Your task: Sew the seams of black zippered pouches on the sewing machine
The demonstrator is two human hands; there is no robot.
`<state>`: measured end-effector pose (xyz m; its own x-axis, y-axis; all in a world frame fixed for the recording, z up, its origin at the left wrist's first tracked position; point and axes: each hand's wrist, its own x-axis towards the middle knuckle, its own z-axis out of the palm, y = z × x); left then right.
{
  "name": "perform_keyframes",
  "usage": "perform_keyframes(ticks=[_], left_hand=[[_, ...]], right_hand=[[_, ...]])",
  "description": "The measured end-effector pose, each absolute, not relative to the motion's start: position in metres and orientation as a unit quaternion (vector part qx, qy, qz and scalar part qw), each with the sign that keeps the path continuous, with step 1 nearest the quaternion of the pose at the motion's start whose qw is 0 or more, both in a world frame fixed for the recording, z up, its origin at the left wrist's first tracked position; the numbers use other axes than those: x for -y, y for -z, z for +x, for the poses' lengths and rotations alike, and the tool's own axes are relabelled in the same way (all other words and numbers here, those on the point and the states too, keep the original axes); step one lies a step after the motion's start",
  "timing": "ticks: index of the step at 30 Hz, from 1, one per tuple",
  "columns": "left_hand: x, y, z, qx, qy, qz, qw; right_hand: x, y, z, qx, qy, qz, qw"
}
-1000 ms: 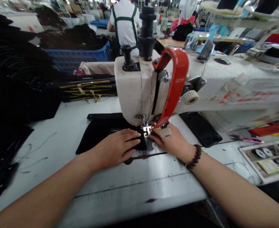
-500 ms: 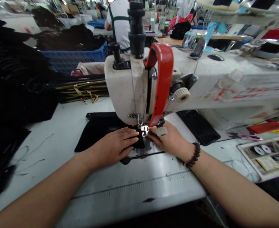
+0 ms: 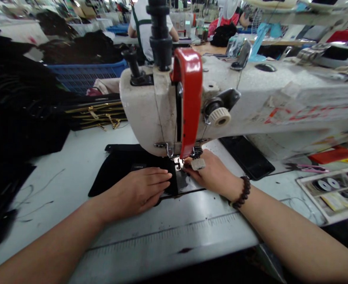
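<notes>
A black fabric piece (image 3: 114, 169) with a small label lies flat on the machine bed, its right edge at the metal presser foot (image 3: 178, 163). My left hand (image 3: 141, 187) rests on it palm down, fingers stretched out toward the foot. On the foot's other side is my right hand (image 3: 207, 169), thumb and forefinger drawn together close to the foot. Its fingertips are partly hidden, and whatever they pinch cannot be made out. Above both hands stands the white sewing machine head (image 3: 144, 106) with a red guard (image 3: 191, 98).
A black phone (image 3: 247, 157) lies under the machine arm. To the right are pink-handled snips (image 3: 307, 168) and a bobbin tray (image 3: 313, 201). Dark fabric (image 3: 19, 102) is heaped at left, beside zippered pieces (image 3: 96, 114). A co-worker (image 3: 144, 27) sits beyond a blue crate (image 3: 85, 77).
The black fabric has shifted slightly toward me, and my left hand has moved a little nearer and to the left with it. My right hand stays beside the foot. The view has shifted slightly.
</notes>
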<state>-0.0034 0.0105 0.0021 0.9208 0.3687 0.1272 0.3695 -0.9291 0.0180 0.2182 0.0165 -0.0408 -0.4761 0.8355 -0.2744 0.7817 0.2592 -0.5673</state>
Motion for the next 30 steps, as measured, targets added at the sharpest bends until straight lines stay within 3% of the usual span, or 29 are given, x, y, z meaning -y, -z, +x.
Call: perform_keyframes(ticks=[30], left_hand=[[0.003,-0.005,0.003,0.185,0.078,-0.979,0.033]], right_hand=[[-0.017,0.041,0.219,0.785,-0.343,-0.513,0.046]])
